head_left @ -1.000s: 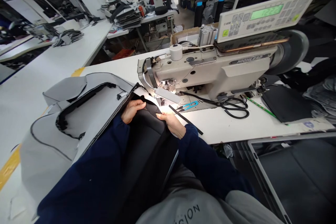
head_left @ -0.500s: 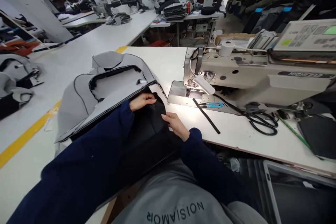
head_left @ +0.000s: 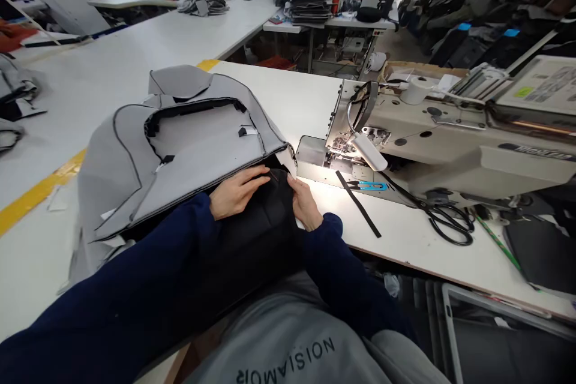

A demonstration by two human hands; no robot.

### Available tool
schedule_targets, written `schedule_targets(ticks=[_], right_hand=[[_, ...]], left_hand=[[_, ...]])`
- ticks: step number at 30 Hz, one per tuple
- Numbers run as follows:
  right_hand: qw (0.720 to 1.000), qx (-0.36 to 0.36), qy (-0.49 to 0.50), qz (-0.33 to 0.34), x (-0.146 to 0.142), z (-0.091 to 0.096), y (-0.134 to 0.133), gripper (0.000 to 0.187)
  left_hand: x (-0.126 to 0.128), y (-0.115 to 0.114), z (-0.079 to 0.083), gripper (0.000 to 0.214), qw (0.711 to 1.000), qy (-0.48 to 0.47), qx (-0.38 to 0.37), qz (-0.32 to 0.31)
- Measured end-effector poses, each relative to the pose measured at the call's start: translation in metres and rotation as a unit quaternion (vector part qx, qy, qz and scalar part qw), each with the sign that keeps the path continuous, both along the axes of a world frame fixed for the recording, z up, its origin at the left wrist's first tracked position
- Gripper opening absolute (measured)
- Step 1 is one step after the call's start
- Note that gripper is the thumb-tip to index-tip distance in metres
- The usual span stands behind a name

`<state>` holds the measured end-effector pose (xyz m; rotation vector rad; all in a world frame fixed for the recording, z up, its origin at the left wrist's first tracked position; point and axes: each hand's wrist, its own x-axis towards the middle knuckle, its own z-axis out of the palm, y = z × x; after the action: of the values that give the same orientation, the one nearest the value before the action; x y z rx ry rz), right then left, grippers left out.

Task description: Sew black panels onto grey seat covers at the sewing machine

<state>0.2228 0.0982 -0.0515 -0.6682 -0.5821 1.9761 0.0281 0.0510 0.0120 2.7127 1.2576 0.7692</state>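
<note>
A grey fabric cover with black piping (head_left: 180,144) lies on the white table (head_left: 279,96), its near part turning into black fabric (head_left: 265,216) that hangs toward my lap. My left hand (head_left: 234,192) rests flat on the black fabric with fingers stretched toward its top edge. My right hand (head_left: 306,204) pinches that same black edge just left of the sewing machine (head_left: 432,138). Both hands lie close together, a short way in front of the needle area (head_left: 346,144).
A loose black strip (head_left: 357,211) and a blue thread clipper (head_left: 369,185) lie by the machine bed, black scissors (head_left: 445,222) further right. A grey bin (head_left: 508,336) stands at lower right. Stacks of fabric sit on far tables (head_left: 306,9).
The view swung left and the machine now sits further right. My hands came closer together on the black fabric's edge, the right one moving up and over it.
</note>
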Motion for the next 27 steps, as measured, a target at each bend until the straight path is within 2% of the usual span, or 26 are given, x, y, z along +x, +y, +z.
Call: schedule_targets(ticks=[3,7,11,14,16,18,21,24,25,26,27], right_hand=[[1.000,-0.021,0.003,0.004,-0.001,-0.001,0.000,0.031],[1.000,-0.015,-0.008,-0.017,-0.002,0.005,0.002,0.027],[0.992,0.036,-0.099,-0.068,0.002,0.018,0.001,0.019],[0.968,0.103,-0.213,-0.089,0.010,0.026,0.001,0.016],[0.914,0.189,-0.351,-0.079,0.016,0.029,0.003,0.014],[0.835,0.259,-0.483,-0.055,0.021,0.033,0.006,0.014],[0.735,0.296,-0.609,-0.028,0.027,0.041,0.009,0.014],[0.635,0.326,-0.700,0.010,0.032,0.049,0.011,0.017],[0.616,0.331,-0.715,0.022,0.034,0.051,0.011,0.019],[0.616,0.332,-0.714,0.028,0.035,0.052,0.013,0.019],[0.632,0.329,-0.701,0.026,0.036,0.052,0.015,0.019]], left_hand=[[0.007,0.002,-0.008,0.047,0.999,0.037,0.011,0.006],[0.018,0.011,-0.013,0.046,0.998,0.032,0.023,0.040],[0.025,0.012,-0.026,0.045,0.999,0.018,0.021,0.032],[0.033,0.008,-0.043,0.045,0.999,0.032,-0.002,0.025],[0.042,0.006,-0.053,0.043,0.998,0.063,-0.018,0.007],[0.054,0.006,-0.058,0.040,0.995,0.097,-0.027,-0.024],[0.070,0.009,-0.054,0.033,0.989,0.129,-0.038,-0.057],[0.077,0.012,-0.045,0.031,0.990,0.111,-0.044,-0.075],[0.078,0.013,-0.043,0.031,0.991,0.095,-0.047,-0.081],[0.078,0.013,-0.042,0.032,0.992,0.078,-0.052,-0.085],[0.079,0.012,-0.041,0.032,0.992,0.063,-0.059,-0.088]])
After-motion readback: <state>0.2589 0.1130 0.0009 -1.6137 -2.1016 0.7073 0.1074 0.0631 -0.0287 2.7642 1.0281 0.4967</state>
